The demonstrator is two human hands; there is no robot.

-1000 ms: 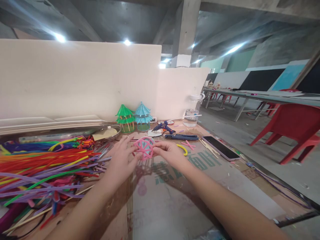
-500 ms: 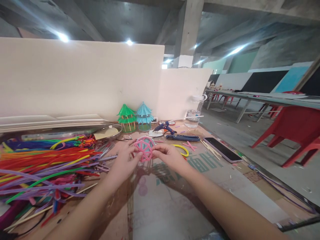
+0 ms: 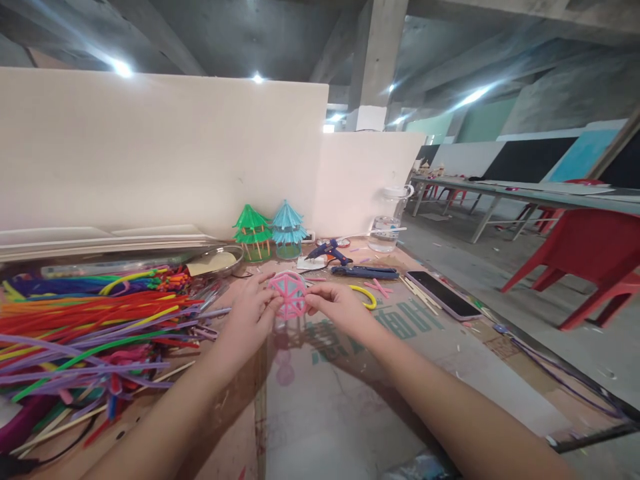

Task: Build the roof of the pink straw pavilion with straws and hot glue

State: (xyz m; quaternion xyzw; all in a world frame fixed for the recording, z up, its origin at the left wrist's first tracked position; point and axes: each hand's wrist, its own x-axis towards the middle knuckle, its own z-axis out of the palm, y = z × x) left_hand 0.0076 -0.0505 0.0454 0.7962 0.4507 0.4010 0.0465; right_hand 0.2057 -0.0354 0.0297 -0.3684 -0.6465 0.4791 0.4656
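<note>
A pink pipe-cleaner wheel (image 3: 289,294) stands upright just above the middle of the tabletop (image 3: 350,373), pinched by its rim on both sides: the left hand (image 3: 251,313) and the right hand (image 3: 334,305) each close their fingers on it. Loose coloured pipe cleaners (image 3: 85,327) crowd the left edge. A green pagoda (image 3: 251,232), a blue pagoda (image 3: 287,229) and a glue gun (image 3: 327,253) sit toward the far edge, a phone (image 3: 440,294) to the right.
</note>
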